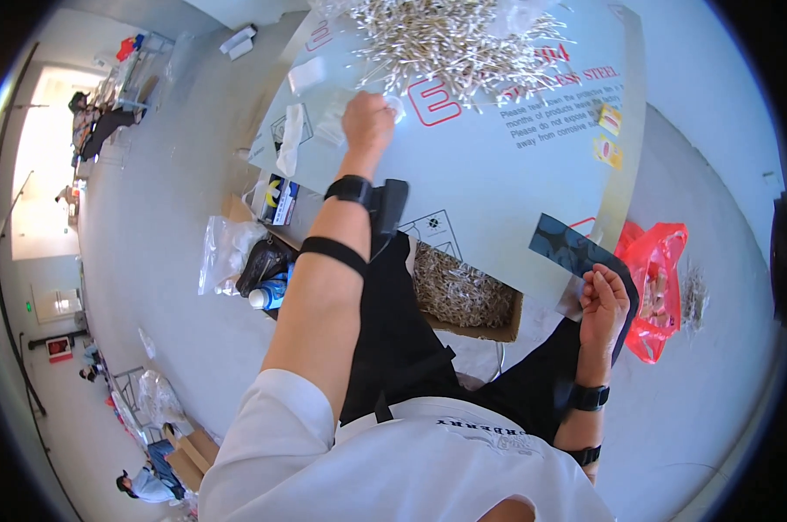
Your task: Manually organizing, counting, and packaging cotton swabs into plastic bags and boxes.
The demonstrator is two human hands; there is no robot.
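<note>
Over the far left part of the sheet-covered table [463, 191], my left hand [367, 126] is closed like a fist. A small round whitish thing [396, 109] shows beside its fingers; what the fingers hold, if anything, is hidden. A big loose heap of cotton swabs [463, 48] lies just beyond it. At the near right corner, my right hand [604, 304] is closed, thumb and fingers pinching the end of a dark blue, partly clear plastic pouch [563, 242]. That pouch lies over the table's edge.
White folded pieces [290, 139] and small yellow packets [608, 152] lie on the table. Below its near edge stands a cardboard box of swabs [463, 291]. A red plastic bag [659, 287] is at right; a clear bag [226, 248] and blue-white bottle [267, 296] at left. Other people are far left.
</note>
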